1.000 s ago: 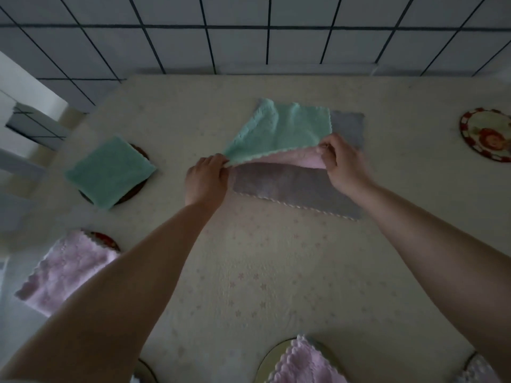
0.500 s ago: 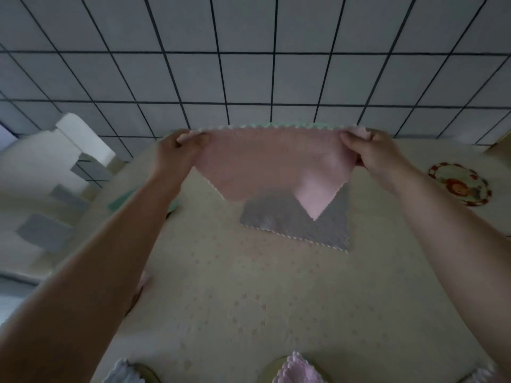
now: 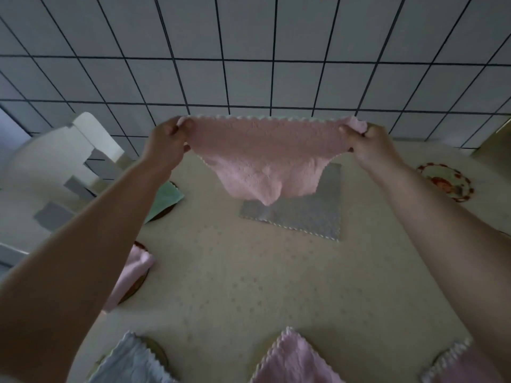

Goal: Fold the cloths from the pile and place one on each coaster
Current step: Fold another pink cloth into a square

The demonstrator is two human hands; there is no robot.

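Left hand [image 3: 166,145]: pinches the left top corner of the pink cloth [image 3: 265,158], raised above the surface [image 3: 249,286].
Right hand [image 3: 370,146]: pinches the right top corner; the top edge is stretched between both hands.
Pink cloth: hangs in the air, sagging to a point over the grey cloth [image 3: 301,214]; a thin green edge along its top may be a second cloth behind it.
Grey cloth: lies flat at the centre far side.
Left side: folded green cloth [image 3: 163,200] and folded pink cloth [image 3: 130,275], each on a dark coaster.
Near edge: three folded cloths, pale blue [image 3: 130,363], pink [image 3: 293,360], pink [image 3: 456,366].
Far right: bare red-patterned coaster [image 3: 445,181].
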